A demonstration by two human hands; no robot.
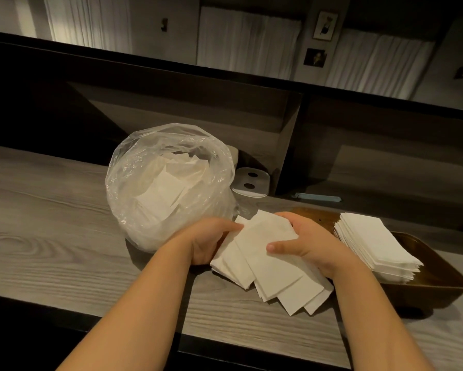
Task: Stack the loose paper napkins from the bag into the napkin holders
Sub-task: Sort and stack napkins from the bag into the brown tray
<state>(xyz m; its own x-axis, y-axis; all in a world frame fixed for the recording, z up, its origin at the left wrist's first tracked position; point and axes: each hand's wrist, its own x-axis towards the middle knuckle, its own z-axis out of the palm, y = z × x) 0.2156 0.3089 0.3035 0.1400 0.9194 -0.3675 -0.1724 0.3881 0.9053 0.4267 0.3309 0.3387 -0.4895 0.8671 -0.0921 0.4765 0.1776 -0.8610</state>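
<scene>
Both hands, left and right, gripped a fanned sheaf of soft white napkins beside a crinkled clear bag; a wooden holder held a neat stack, its underside hidden.

Both bare forearms reached forward; left hand and right hand faced each other, fingers curled, gripping opposite edges.

free: counter left of bag | blocked: right, napkin holder with stack
</scene>
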